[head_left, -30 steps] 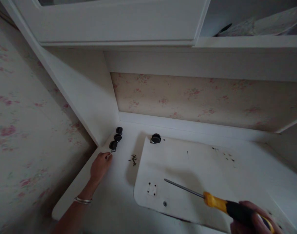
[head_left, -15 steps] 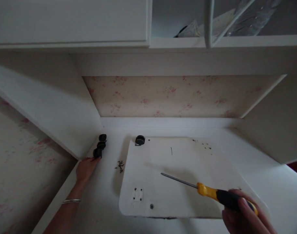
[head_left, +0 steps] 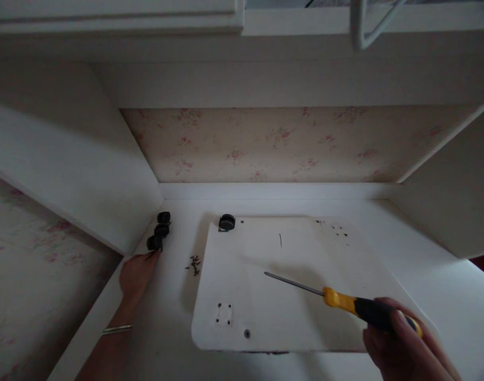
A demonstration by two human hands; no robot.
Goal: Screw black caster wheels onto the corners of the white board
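A white board (head_left: pixel 297 286) with rounded corners lies on the white surface, a black caster (head_left: pixel 227 222) at its far left corner. My right hand (head_left: pixel 400 333) grips a screwdriver (head_left: pixel 345 302) with a yellow and black handle, its shaft pointing left above the board. At the left, my left hand (head_left: pixel 137 272), with a bracelet on the wrist, has its fingertips closed at the nearest of several black casters (head_left: pixel 161 230) lined up by the side panel. Small dark screws (head_left: pixel 194 265) lie in a pile left of the board.
White side panels stand at the left (head_left: pixel 87 159) and right (head_left: pixel 451 196). Floral wallpaper (head_left: pixel 265 143) shows behind. Overhead are a white cabinet edge (head_left: pixel 115 24) and a white curved handle or rod (head_left: pixel 358 26). Screw holes mark the board's corners.
The view has tilted down slightly, so less of the upper cabinet shows. Both hands keep nearly the same places, the left fingers still at the nearest caster and the right still holding the screwdriver.
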